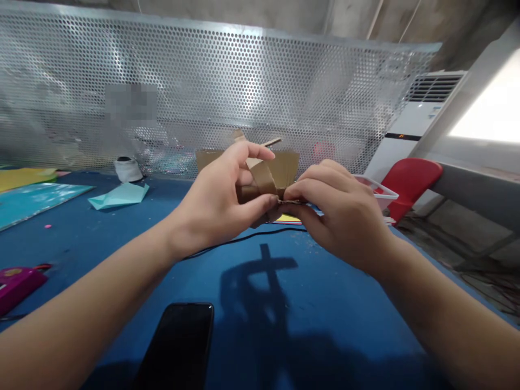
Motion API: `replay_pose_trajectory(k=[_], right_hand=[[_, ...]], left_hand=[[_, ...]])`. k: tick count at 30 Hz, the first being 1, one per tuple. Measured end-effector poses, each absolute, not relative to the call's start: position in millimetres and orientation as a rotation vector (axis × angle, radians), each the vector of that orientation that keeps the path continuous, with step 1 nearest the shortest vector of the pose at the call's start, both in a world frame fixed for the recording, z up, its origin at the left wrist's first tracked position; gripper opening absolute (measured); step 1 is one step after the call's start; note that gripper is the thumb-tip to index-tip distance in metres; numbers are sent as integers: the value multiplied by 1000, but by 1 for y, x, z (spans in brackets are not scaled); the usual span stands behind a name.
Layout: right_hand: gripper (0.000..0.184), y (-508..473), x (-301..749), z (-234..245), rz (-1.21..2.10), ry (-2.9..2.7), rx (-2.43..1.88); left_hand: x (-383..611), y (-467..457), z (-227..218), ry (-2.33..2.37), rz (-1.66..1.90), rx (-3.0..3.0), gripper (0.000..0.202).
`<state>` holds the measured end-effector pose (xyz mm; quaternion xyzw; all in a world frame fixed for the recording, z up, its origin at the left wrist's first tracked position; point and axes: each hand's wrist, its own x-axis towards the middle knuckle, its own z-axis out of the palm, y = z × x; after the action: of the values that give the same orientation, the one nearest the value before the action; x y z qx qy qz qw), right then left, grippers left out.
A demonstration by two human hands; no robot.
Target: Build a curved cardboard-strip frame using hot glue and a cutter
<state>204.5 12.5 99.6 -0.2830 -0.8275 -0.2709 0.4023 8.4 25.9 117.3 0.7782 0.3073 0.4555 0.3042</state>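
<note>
Above the blue table, my left hand is closed around a small piece made of brown cardboard strips, its thumb and fingers on the lower part. Strip ends stick up past the fingers, and one strip curves down toward the thumb. My right hand pinches the thin lower right end of the same cardboard between thumb and forefinger. The fingers of both hands nearly meet there. Much of the piece is hidden by the left hand. Behind it stands a larger brown cardboard panel or box.
A black phone lies near the front edge, with a magenta device at left. Folded pale-green paper, a white roll and blue sheets lie farther back. A black cable crosses the table; a white basket stands right.
</note>
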Motion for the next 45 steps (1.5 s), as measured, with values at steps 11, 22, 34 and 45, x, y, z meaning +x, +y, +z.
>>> replay_pose_trajectory(k=[11,22,34,45], right_hand=[[17,13,207,103,-695,-2112,-480],[13,6,207,105,-680,-2201,-661],[17,18,208,97,-601,-2182,-495],[2,34,246,116,-504,-1601,-463]], left_hand=[[8,23,129,837,1056,1862,43],[5,15,130,911,1080,2040,45],[2,41,121,917,958,1867,48],[-12,61,121,914,1139,1821,50]])
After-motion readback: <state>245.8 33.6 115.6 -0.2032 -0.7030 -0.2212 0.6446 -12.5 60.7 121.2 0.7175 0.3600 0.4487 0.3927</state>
